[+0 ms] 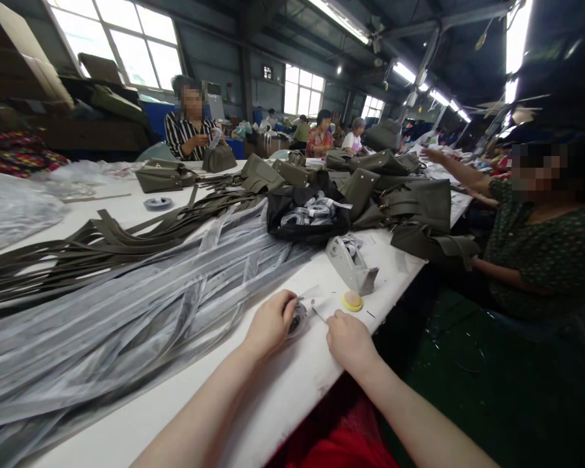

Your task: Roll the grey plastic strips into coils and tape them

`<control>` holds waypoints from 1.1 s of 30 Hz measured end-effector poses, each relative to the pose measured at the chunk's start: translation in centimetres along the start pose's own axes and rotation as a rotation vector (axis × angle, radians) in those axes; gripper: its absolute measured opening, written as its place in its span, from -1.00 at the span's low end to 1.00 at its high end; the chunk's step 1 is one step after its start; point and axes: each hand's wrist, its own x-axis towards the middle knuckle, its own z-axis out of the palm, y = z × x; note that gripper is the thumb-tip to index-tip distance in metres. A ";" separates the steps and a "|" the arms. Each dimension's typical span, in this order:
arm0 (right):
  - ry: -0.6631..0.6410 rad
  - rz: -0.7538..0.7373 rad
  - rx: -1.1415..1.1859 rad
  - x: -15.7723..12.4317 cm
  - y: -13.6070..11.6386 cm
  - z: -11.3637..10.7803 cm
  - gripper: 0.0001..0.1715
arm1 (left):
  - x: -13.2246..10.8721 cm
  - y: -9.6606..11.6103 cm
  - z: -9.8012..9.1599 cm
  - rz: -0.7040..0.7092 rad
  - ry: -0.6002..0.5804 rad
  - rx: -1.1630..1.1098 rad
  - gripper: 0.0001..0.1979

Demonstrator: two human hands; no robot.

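My left hand [272, 322] is closed around a small coil in clear plastic [298, 318], just above the white table. A clear flap stands out from the coil's top. Close by on the right, my right hand [350, 339] pinches a thin, pale strip [318, 312] whose far end points towards the coil; its exact kind is too small to make out. The strip and the coil look apart. Just beyond my hands are a grey tape dispenser [350, 265] and a round yellow-rimmed disc [351, 301].
Plastic-wrapped straps [141, 312] and bare olive straps [107, 237] cover the table's left. A black bag [292, 227] holds several wrapped coils. Olive handbags [419, 201] are piled beyond. A co-worker [531, 240] sits at right; another in stripes [192, 130] stands across the table.
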 end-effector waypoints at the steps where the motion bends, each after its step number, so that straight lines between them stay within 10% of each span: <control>1: 0.027 0.034 0.032 0.1 0.5 0.0 -0.78 | 0.0 -0.2 0.1 -0.019 0.021 -0.060 -0.73; 5: 0.131 0.159 0.579 -0.8 2.0 -0.4 -0.78 | 0.3 -1.2 1.0 -0.241 0.094 -0.307 -0.61; 9: -0.189 0.103 1.201 -2.7 0.9 -0.9 -0.79 | 0.5 -1.6 1.5 -0.321 0.159 -0.414 -0.48; 14: -0.384 0.196 1.295 -3.0 -0.9 -0.7 -0.68 | 0.0 0.1 0.9 -0.170 0.236 -0.370 -0.58; 22: -0.185 0.243 1.733 -1.5 -3.6 -1.4 -0.65 | -2.0 2.7 1.3 0.173 0.158 -0.076 -0.69; 33: -0.313 0.524 2.332 -3.0 -5.9 -0.5 -0.50 | -2.5 4.6 1.1 0.178 0.172 -0.064 -0.67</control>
